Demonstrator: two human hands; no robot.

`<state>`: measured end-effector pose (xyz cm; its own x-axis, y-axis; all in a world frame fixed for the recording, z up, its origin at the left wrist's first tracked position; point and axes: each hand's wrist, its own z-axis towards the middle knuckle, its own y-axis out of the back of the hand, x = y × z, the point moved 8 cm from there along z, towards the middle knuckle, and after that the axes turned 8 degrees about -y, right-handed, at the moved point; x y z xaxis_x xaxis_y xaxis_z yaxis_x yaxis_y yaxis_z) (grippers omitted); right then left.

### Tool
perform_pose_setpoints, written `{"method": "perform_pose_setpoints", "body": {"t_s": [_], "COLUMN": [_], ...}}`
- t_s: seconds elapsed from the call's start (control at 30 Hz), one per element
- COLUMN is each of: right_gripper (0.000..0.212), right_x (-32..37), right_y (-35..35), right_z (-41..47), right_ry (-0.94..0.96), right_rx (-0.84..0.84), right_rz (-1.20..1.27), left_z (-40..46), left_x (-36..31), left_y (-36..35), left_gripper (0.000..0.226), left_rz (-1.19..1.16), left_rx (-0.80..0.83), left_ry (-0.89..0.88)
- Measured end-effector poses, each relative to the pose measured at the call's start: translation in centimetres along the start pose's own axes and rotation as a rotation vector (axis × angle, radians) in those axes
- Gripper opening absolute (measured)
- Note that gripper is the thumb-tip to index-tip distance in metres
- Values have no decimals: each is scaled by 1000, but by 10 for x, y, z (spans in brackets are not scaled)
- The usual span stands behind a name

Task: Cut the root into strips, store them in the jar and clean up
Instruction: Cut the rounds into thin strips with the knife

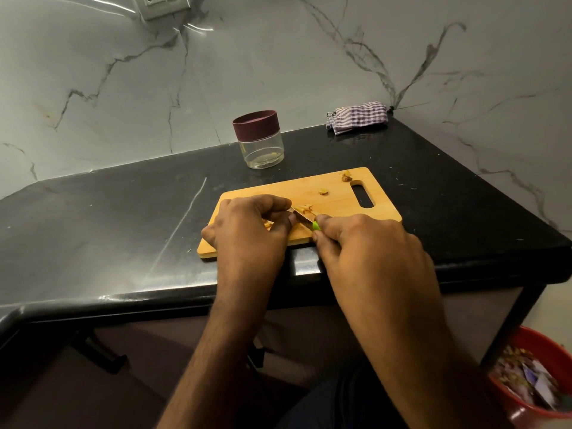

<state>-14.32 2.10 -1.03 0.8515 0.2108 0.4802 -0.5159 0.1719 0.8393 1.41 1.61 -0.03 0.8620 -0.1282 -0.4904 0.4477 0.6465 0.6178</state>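
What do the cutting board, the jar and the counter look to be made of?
Cutting board: wood or bamboo, matte, with pale grain lines. Jar: clear glass or plastic, can't tell which; its maroon lid looks like plastic. Counter: polished black stone, probably granite, with glossy reflections and light streaks.

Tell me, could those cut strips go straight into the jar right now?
No. The jar behind the cutting board has its maroon lid on. Nothing else stands between the strips and it.

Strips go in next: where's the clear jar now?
The clear glass jar with the maroon lid stands on the black counter, behind the wooden cutting board.
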Motion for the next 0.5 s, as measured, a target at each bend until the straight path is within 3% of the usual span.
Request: {"method": "perform_pose_setpoints", "body": {"t_s": [0.3, 0.5], "right_gripper": [39, 39], "right_x": [-17, -23], "right_y": [22, 24], "right_z": [-19, -20], "right_ry": [-2, -7], "right_rx": [31, 129], "right_rz": [51, 34], "left_z": [-1, 0], "left_x": [-1, -2], "left_y": [0, -5], "left_gripper": [22, 14], "left_rz": [28, 9], "left_rx": [32, 100], "left_ry": [22, 31]}}
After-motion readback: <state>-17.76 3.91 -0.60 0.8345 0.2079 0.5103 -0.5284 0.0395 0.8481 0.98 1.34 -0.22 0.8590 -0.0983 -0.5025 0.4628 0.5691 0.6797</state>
